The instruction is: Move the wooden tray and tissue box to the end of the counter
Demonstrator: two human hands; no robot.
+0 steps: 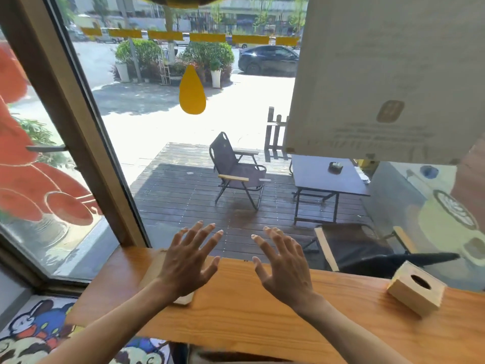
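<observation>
A: Where are our hands?

B: Both are raised over the wooden counter (262,311), palms down and fingers spread wide. Our left hand (187,261) hangs above the left end of the counter, our right hand (283,266) just beside it to the right. The two are near each other but apart.

A: Are we gripping anything?

B: No. Both hands are splayed and empty, with nothing between the fingers.

A: And the wooden tray?

B: The wooden tray (183,298) lies flat on the counter at its left end, mostly hidden under our left hand and wrist. We see only a pale near corner by the wrist and a strip of its left edge. Whether the palm touches it, we cannot tell.

A: The tissue box?

B: The tissue box (416,291) sits on the right part of the counter, well apart from both hands. It is pale wood, turned at an angle to the counter edge, with a dark oval opening on its top.

A: What lies beyond the counter?

B: A large window (183,153) with a yellow drop-shaped sticker (192,90) on the glass. Through it we see a dark deck with a folding chair (236,169) and a dark table (328,177) to its right. A pale poster (388,69) hangs at the upper right.
</observation>
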